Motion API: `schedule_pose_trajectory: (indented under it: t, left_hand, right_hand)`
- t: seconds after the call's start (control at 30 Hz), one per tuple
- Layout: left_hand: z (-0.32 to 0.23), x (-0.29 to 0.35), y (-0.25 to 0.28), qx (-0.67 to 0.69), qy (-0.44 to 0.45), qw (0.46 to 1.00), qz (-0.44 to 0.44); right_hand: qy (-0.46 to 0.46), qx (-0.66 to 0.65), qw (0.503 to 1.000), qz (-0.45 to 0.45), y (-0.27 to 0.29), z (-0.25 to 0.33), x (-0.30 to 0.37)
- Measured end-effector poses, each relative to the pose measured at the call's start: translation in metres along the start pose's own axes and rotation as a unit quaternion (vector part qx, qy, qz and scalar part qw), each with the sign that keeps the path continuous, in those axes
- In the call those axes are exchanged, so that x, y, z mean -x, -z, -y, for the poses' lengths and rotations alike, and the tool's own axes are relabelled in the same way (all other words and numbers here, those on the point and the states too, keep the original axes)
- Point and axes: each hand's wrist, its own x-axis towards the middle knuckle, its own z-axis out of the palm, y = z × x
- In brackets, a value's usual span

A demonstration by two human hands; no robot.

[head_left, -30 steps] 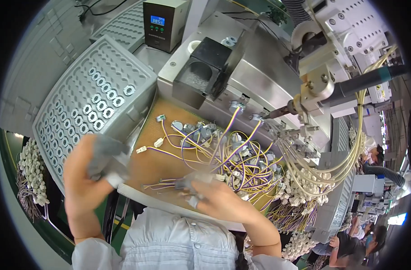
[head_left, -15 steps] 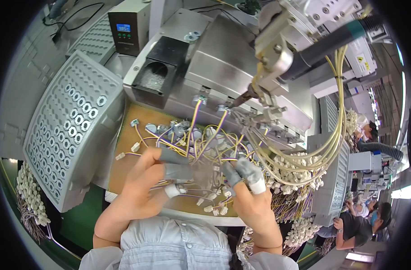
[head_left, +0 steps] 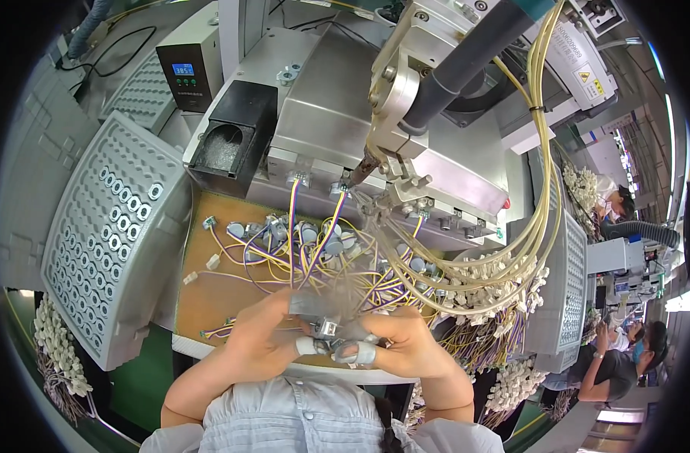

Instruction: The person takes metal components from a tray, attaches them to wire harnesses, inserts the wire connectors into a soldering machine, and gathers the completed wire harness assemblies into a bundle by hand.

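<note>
In front of my body, both hands meet over the near edge of the brown work board. My left hand, with grey finger covers, is closed on a small silver metal part. Beside it, my right hand has covered thumb and fingers pressed together; what they hold is hidden. Beyond my hands lies a tangle of yellow, purple and white wires with several round silver parts. Wired parts sit in the machine's front edge, one wired part left of the soldering tip.
A grey tray of round metal parts stands at left, near a black box and a controller with a lit display. Hoses loop down at right over bundled white connectors. Other people sit far right.
My hands have come together and nearer my body, and the silver part now shows between them. The view has shifted, so the machine appears further left. A third wired part now shows at the machine's edge.
</note>
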Motion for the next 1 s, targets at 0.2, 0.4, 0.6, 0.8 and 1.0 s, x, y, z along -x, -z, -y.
schedule_pose_trajectory:
  t: [0.2,0.4,0.6,0.8,1.0]
  left_hand:
    - [-0.003,-0.007,0.008,-0.152,-0.101,0.983,0.021]
    - [-0.008,-0.01,0.008,-0.236,-0.159,0.959,-0.009]
    - [-0.014,-0.01,-0.001,-0.214,-0.131,0.967,-0.043]
    - [-0.003,-0.005,0.003,-0.344,-0.289,0.893,-0.029]
    - [-0.032,-0.037,0.011,-0.363,-0.207,0.904,0.092]
  right_hand:
    - [-0.066,0.021,0.997,0.014,0.003,0.002,0.0]
    - [-0.096,-0.023,0.994,0.056,0.005,0.001,-0.003]
    - [-0.158,-0.06,0.984,0.053,0.008,0.001,-0.003]
    - [-0.184,-0.105,0.973,0.092,0.011,-0.009,0.0]
    - [-0.246,-0.191,0.947,0.082,0.014,-0.014,-0.007]
